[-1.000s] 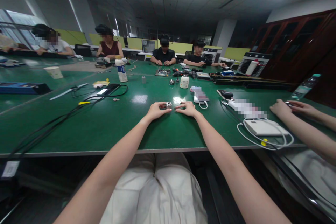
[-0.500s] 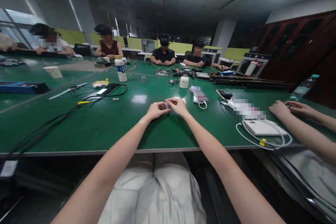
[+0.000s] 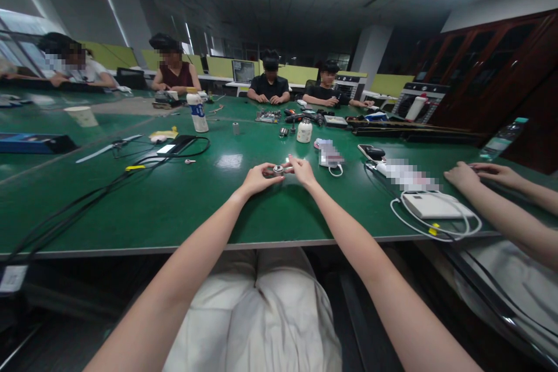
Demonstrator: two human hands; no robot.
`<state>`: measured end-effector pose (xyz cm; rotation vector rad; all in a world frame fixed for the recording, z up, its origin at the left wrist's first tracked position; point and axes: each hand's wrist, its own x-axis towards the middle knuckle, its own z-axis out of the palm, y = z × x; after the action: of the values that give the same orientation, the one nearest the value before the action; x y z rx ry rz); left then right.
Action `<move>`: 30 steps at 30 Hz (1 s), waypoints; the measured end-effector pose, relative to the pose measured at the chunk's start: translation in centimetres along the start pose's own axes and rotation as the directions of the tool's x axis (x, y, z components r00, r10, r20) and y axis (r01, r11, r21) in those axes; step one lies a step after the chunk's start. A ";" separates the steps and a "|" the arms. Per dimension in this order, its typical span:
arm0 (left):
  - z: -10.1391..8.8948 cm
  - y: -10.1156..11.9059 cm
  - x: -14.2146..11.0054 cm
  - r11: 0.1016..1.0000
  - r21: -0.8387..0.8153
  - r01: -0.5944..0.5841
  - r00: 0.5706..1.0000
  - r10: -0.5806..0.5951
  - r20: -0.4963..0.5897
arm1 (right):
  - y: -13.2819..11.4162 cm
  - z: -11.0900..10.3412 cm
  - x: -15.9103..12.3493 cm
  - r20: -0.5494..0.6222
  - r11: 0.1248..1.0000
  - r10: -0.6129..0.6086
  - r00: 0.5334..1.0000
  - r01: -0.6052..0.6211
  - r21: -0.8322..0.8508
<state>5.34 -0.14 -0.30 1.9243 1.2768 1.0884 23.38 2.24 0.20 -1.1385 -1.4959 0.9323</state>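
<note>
1. Small metal cylinder [image 3: 278, 170]: found on the near side of the white jar [image 3: 304, 130], a little to its left, at the green table [image 3: 174, 209]. Roughly upright; a pale ring with a dark centre is shown on top. Whether the base is rested on the table or slightly raised cannot be told.

2. Left hand [image 3: 257, 179]: clamped on the cylinder from its left side, thumb placed on the near side, fingers curled around the far side.

3. Right hand [image 3: 301, 171]: held nearer to the jar, just right of the cylinder, with thumb and fingers brought towards its rim. Contact cannot be told, nor whether anything small is pinched.

4. Step in hand, as judged: the cylinder is steadied by the left hand while its right side is attended to by the other.

5. Good practice: the left grip is best set low, so that the rim is left clear. Light, level pressure is advised from the right; a sideways push could tip so small a piece. Smooth metal may be prone to slip.

6. Around the jar: a second cylinder [image 3: 236, 128] is stood well to its left; small dark parts [image 3: 283, 132] are laid just left of it. Neither is touched.
</note>
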 end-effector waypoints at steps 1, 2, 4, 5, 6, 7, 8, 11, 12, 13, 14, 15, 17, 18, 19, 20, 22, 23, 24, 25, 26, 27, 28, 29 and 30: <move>0.0 0.1 0.0 1.000 -0.025 0.006 1.000 -0.006 -0.011 | 0.1 -0.3 0.1 -0.024 0.999 0.043 0.999 -0.043 0.026; -0.1 0.3 0.0 0.999 -0.050 0.008 1.000 -0.009 -0.030 | 0.2 -0.5 0.2 -0.029 0.996 0.073 0.997 -0.072 0.050; -0.2 0.6 0.1 0.997 -0.074 -0.019 0.996 0.013 -0.083 | 0.4 -0.7 0.2 0.016 0.991 0.088 0.996 -0.090 0.095; -0.3 0.6 0.2 0.997 -0.067 -0.049 0.994 0.042 -0.102 | 0.5 -0.7 0.0 0.060 0.990 0.079 0.995 -0.085 0.108; -0.3 0.6 0.3 0.995 -0.052 -0.083 0.991 0.077 -0.110 | 0.6 -0.6 -0.1 0.111 0.990 0.064 0.992 -0.076 0.115; -0.3 0.6 0.4 0.992 -0.031 -0.119 0.987 0.115 -0.111 | 0.6 -0.4 -0.4 0.163 0.991 0.045 0.986 -0.065 0.114; -0.3 0.5 0.5 0.989 -0.008 -0.150 0.983 0.149 -0.109 | 0.7 -0.1 -0.6 0.209 0.993 0.026 0.978 -0.050 0.109; -0.1 0.1 0.9 0.979 0.070 -0.189 0.972 0.197 -0.128 | 0.8 0.6 -1.3 0.271 0.996 -0.019 0.962 -0.005 0.088; -0.1 0.0 1.1 0.978 0.095 -0.187 0.968 0.200 -0.153 | 0.9 0.7 -1.4 0.270 0.997 -0.026 0.962 0.003 0.082; -0.1 0.0 1.2 0.977 0.117 -0.180 0.962 0.199 -0.185 | 0.9 0.8 -1.5 0.264 0.997 -0.026 0.964 0.006 0.075; -0.3 -0.1 1.4 0.977 0.132 -0.170 0.954 0.197 -0.225 | 0.9 0.9 -1.6 0.255 0.998 -0.020 0.967 0.003 0.067; -0.5 0.0 1.4 0.977 0.145 -0.156 0.943 0.191 -0.273 | 1.0 0.9 -1.6 0.244 0.998 -0.011 0.970 -0.003 0.056; -1.2 -0.1 1.4 0.979 0.181 -0.091 0.912 0.155 -0.379 | 1.0 1.0 -1.5 0.220 0.999 0.004 0.975 -0.012 0.034; -1.6 -0.2 1.2 0.977 0.213 -0.031 0.901 0.120 -0.418 | 1.0 1.0 -1.5 0.210 1.000 0.010 0.978 -0.015 0.023; -1.9 -0.4 1.1 0.966 0.255 0.042 0.897 0.076 -0.435 | 1.0 1.0 -1.5 0.202 1.000 0.015 0.979 -0.018 0.012; -2.2 -0.7 0.8 0.947 0.301 0.115 0.903 0.026 -0.428 | 0.9 1.0 -1.5 0.195 1.000 0.021 0.981 -0.022 0.000; -2.6 -1.5 0.4 0.897 0.379 0.227 0.923 -0.074 -0.378 | 0.8 1.0 -1.6 0.182 0.999 0.033 0.983 -0.030 -0.019; -2.7 -1.9 0.3 0.880 0.400 0.255 0.930 -0.109 -0.352 | 0.6 1.0 -1.7 0.175 0.999 0.038 0.984 -0.034 -0.022; -2.7 -2.2 0.2 0.873 0.407 0.269 0.933 -0.130 -0.336 | 0.5 1.0 -1.7 0.171 0.999 0.041 0.985 -0.038 -0.020; -2.7 -2.4 0.2 0.873 0.403 0.276 0.932 -0.140 -0.335 | 0.4 1.0 -1.8 0.169 0.999 0.042 0.985 -0.040 -0.014; -2.7 -2.6 0.2 0.878 0.393 0.273 0.930 -0.137 -0.341 | 0.3 1.0 -1.8 0.169 0.999 0.042 0.985 -0.041 -0.007; -2.7 -2.6 0.3 0.888 0.379 0.260 0.928 -0.121 -0.352 | 0.3 1.0 -1.9 0.169 0.999 0.041 0.985 -0.041 -0.001; -2.7 -2.5 0.4 0.902 0.362 0.235 0.926 -0.094 -0.367 | 0.2 1.0 -1.9 0.169 0.999 0.040 0.985 -0.041 0.002; -2.6 -2.2 0.5 0.918 0.342 0.200 0.922 -0.058 -0.383 | 0.3 1.0 -1.9 0.169 0.999 0.040 0.985 -0.041 0.004; -2.5 -1.8 0.6 0.935 0.320 0.151 0.917 -0.012 -0.398 | 0.3 1.0 -1.9 0.170 0.999 0.039 0.985 -0.040 0.004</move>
<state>2.46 1.16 -0.34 1.9324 1.8616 1.3207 22.57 0.50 -0.79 -1.1093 -1.6094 1.0842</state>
